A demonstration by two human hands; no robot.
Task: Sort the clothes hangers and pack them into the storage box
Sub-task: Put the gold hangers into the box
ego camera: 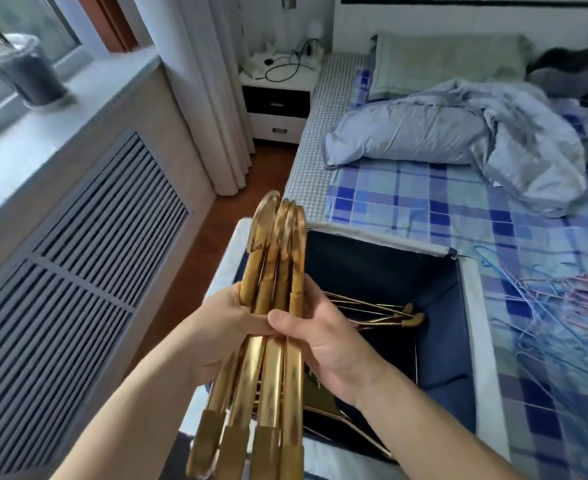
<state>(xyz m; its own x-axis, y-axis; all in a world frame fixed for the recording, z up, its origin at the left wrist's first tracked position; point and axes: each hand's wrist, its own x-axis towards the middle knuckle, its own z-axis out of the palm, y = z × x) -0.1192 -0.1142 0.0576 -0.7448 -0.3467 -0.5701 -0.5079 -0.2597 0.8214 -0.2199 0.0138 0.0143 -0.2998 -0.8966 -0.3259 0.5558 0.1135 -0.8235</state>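
A bundle of several gold metal hangers is held edge-on above the left rim of the storage box. My left hand grips the bundle from the left. My right hand grips it from the right, thumb across the top. The box is dark blue fabric with a pale rim and stands on the bed. More gold hangers lie inside it. A tangled pile of thin blue and pink wire hangers lies on the bed to the right of the box.
A checked blue sheet, a crumpled pale duvet and a pillow cover the bed. To the left is a slatted radiator cover under a windowsill holding a dark cup. A white nightstand with cables stands by the curtain.
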